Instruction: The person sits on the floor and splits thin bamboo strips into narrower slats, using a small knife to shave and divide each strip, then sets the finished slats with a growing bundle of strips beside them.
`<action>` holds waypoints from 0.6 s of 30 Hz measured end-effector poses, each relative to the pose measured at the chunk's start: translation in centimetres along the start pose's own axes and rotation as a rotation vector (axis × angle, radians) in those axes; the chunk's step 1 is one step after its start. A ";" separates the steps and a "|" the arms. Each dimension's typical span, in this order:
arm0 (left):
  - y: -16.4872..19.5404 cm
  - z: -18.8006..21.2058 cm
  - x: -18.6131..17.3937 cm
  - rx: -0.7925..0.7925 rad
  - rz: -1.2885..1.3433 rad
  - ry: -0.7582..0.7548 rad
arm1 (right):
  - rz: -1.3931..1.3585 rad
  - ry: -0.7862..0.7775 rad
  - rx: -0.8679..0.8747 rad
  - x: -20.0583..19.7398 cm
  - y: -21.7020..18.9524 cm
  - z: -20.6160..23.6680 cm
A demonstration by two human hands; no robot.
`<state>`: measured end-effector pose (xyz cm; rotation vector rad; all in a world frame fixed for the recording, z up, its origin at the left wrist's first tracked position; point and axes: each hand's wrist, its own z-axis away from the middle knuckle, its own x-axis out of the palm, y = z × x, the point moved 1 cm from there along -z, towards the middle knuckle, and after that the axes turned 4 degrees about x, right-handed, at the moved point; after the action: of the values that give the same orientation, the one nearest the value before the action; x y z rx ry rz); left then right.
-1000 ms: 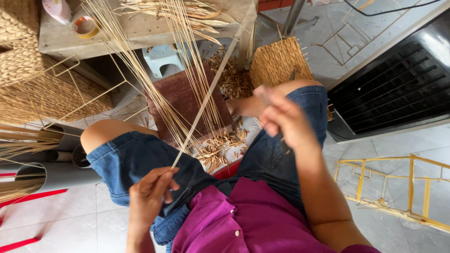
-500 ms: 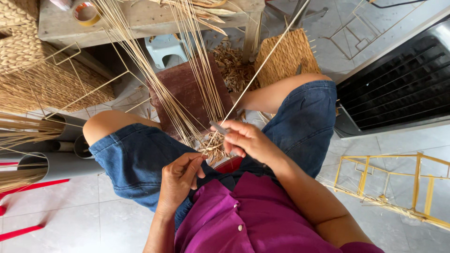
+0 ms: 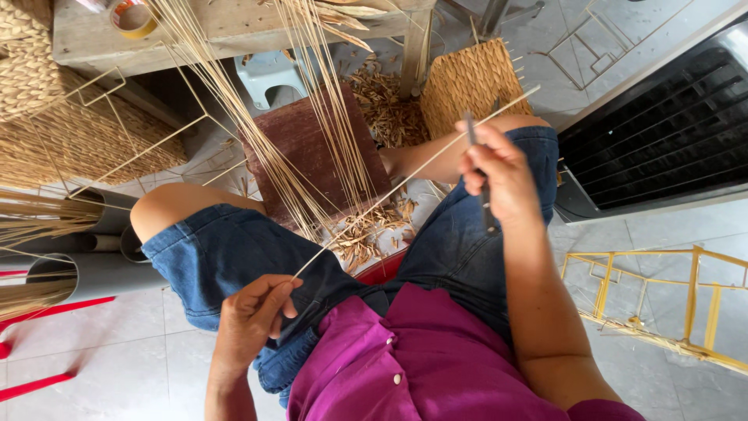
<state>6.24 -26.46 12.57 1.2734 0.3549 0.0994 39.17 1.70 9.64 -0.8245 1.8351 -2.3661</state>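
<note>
- You sit over a pale tiled floor [image 3: 117,351] strewn with weaving stock, a rough wooden tabletop [image 3: 234,27] at the far edge of view.
- Nearest you, your left hand [image 3: 248,323] rests low against your thigh, its fingers [image 3: 279,295] pinched on the near end of a single long reed [image 3: 389,189]; anchoring that end is likely what keeps the strand taut and straight.
- Your right hand [image 3: 499,175] is raised above your right knee, fingers clenched around a slim dark blade-like tool [image 3: 481,183] laid against the reed's far part, so the strand runs in a diagonal between both hands.
- The reed's tip passes beyond the right hand and points toward a woven panel [image 3: 471,82].
- Between your knees a dark red board [image 3: 312,152] lies on the floor, and pale shavings [image 3: 366,234] gather at its near edge, just under the working line.
- A sheaf of upright reeds [image 3: 265,140] leans from the board up to the tabletop, within reach.
- Far left, a woven basket [image 3: 27,58] sits beside a wire frame [image 3: 117,132]; a tape roll [image 3: 132,17] rests on the tabletop.
</note>
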 end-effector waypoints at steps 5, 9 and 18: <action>0.8 0.8 -2.1 -0.040 0.044 0.072 | -0.075 0.192 -0.114 -5.5 -1.4 -0.5; 2.2 0.6 -3.1 -0.012 0.169 0.295 | -0.151 0.272 -0.171 -8.1 -1.5 -0.8; 7.0 -14.1 -4.5 0.306 0.811 0.363 | -0.172 0.148 0.085 -4.2 5.0 -2.6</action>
<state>-1.55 -12.68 16.64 1.6425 0.1421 1.0050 40.21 3.87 3.06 -0.8518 1.7648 -2.6575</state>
